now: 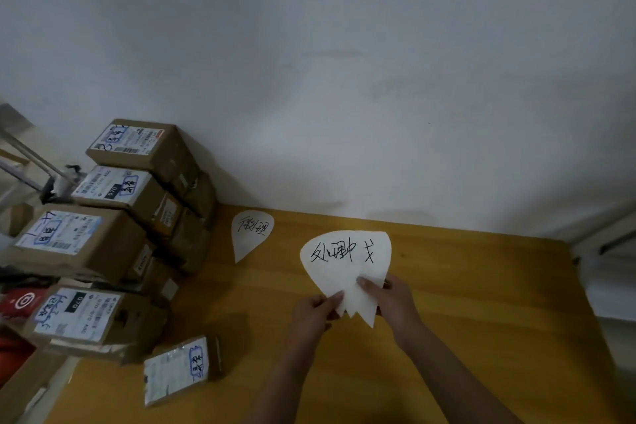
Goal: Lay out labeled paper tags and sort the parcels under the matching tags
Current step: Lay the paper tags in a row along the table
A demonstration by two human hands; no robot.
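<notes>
Both grips pinch the fanned tags (346, 262) over the bench (464, 303), points toward the person: left grip (315, 310) on the top one, right grip (387, 296) on the rest; laid tag (251, 234) lies far-left

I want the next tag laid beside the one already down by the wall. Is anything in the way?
Nothing visible. No object lies on the table between the held tags and the laid tag; the parcels stand off to its left.

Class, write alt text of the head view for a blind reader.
Left hand and right hand hold fanned handwritten paper tags over a wooden table. One tag lies near the wall; labelled parcels are stacked at left.
</notes>
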